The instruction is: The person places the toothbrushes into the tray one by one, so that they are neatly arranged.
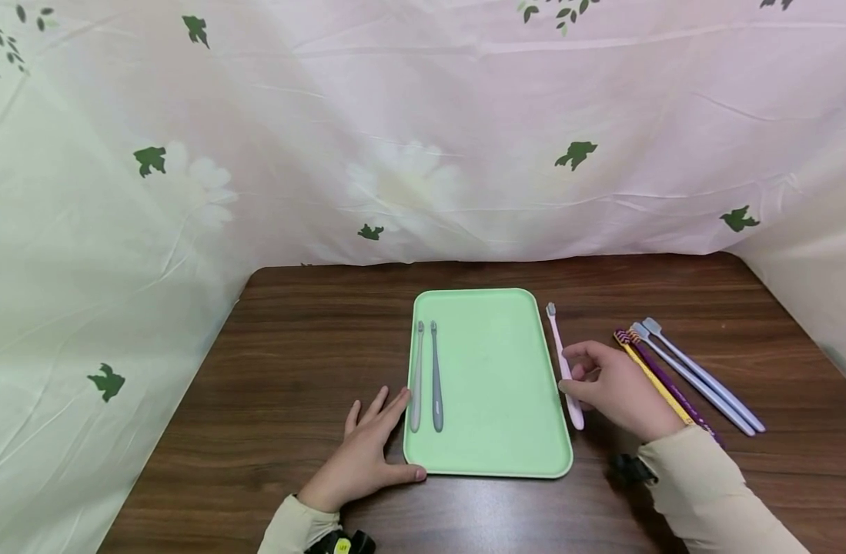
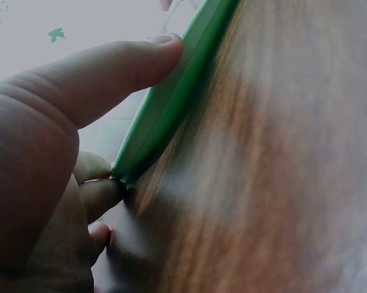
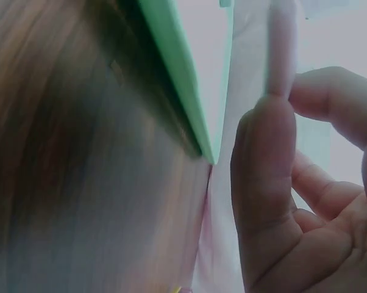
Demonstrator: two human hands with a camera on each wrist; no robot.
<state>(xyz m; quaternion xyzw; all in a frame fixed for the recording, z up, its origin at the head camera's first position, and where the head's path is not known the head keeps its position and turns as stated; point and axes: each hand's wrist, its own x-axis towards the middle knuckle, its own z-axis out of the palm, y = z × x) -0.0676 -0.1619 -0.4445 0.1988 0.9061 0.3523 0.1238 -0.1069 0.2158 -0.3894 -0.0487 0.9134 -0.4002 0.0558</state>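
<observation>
A pink toothbrush is pinched between the thumb and fingers of my right hand, just beside the right rim of a light green tray. Its bristle end points away from me in the head view; in the right wrist view part of its handle rises above the thumb. My left hand rests at the tray's near left corner, fingers spread along the left side and thumb on the near rim. On the tray's left part lie a light grey toothbrush and a darker grey toothbrush, side by side.
Right of the tray, partly behind my right wrist, lie a yellow toothbrush, a purple toothbrush and two light blue toothbrushes. Everything is on a dark wooden table. A patterned cloth hangs behind it and at the sides.
</observation>
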